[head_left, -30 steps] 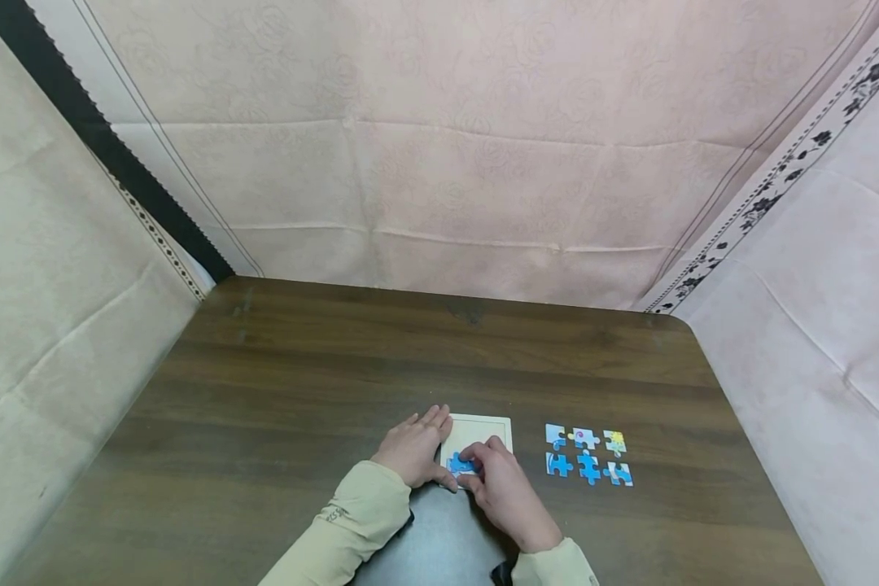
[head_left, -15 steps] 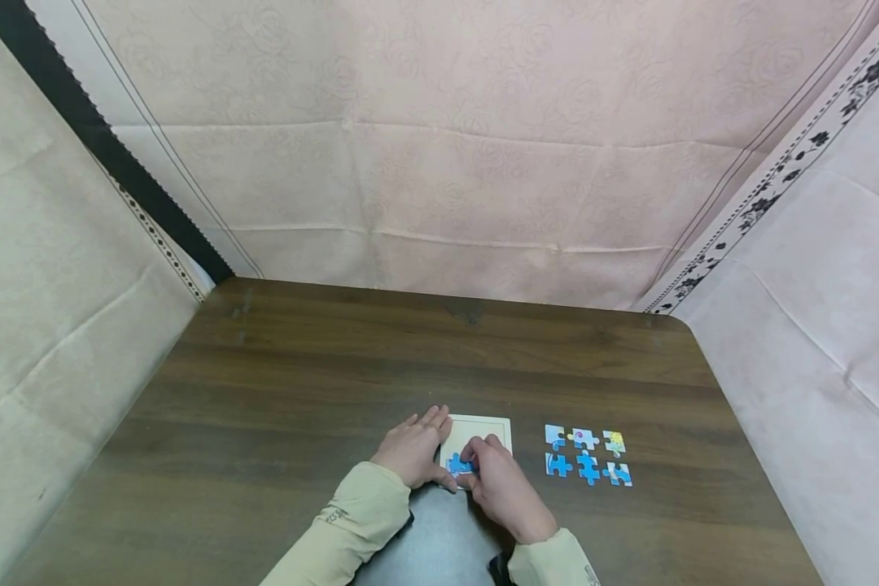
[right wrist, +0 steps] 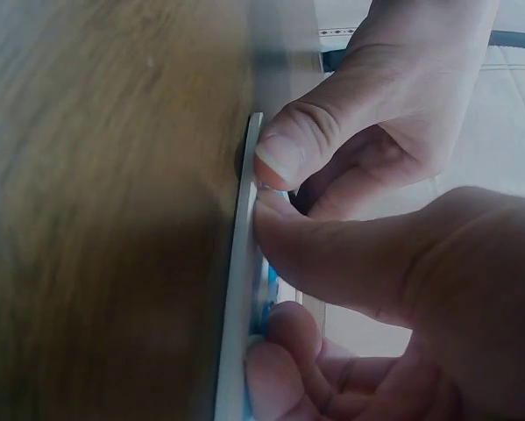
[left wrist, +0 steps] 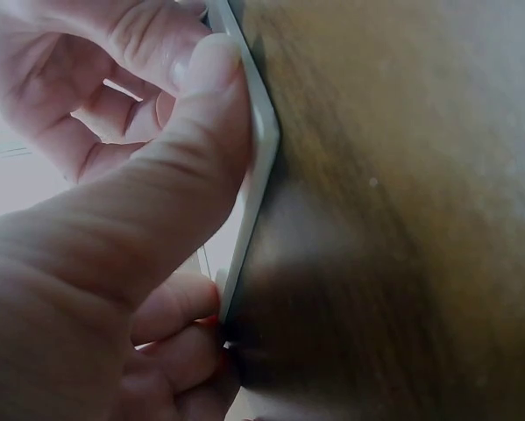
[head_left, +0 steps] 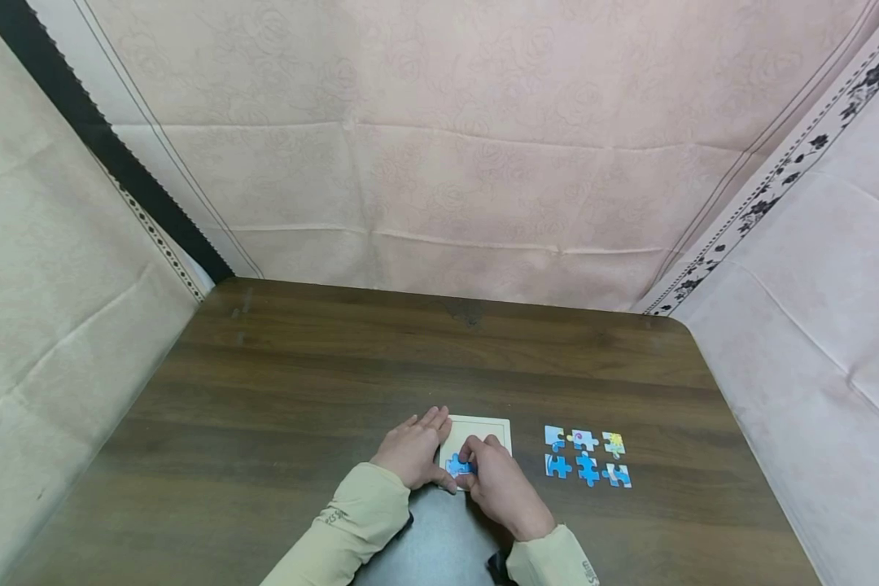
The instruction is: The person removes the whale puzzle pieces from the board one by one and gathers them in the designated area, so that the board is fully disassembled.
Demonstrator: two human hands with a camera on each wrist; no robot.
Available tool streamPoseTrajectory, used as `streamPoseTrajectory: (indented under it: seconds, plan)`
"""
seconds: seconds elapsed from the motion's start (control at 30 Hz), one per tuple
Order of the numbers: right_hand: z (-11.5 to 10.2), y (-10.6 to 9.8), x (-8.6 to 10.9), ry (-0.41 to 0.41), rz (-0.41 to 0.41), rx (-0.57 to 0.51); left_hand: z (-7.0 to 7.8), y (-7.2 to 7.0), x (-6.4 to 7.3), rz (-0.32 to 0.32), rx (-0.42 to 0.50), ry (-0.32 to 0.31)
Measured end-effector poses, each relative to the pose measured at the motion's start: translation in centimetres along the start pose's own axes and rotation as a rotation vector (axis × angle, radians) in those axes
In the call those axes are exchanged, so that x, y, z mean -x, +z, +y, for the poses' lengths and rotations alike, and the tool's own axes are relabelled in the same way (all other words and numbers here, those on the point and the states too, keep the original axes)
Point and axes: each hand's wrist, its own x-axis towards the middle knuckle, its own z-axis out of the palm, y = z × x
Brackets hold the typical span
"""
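R hand [head_left: 501,488] had edged slightly fwd-left, fingers curled by a blue jigsaw piece [head_left: 456,464] (pinching or pressing, couldn't tell) in near-L corner of puzzle tray [head_left: 478,426]. L hand [head_left: 410,452], fingers straight, rested on tray's L edge. Piece looked light, stiff, prob. best held by edges; six loose pcs [head_left: 588,468] lay right.

Puzzle pieces [head_left: 588,470] are mostly blue, the board [head_left: 479,427] cream.
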Motion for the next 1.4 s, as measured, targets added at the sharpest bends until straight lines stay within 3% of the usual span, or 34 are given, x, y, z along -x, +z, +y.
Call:
streamPoseTrajectory:
  seconds: [0.67,1.07,1.4]
  plan:
    - [0.1,-0.3,0.2,0.006,0.045,-0.108,-0.1,-0.1,0.0,0.003,0.004,0.003]
    - [0.3,-0.3,1.0,0.083,0.058,-0.321,0.0,-0.2,0.1,-0.016,-0.016,0.016]
    - [1.2,-0.7,1.1,0.094,0.044,-0.381,-0.1,-0.1,0.0,-0.022,-0.024,0.015]
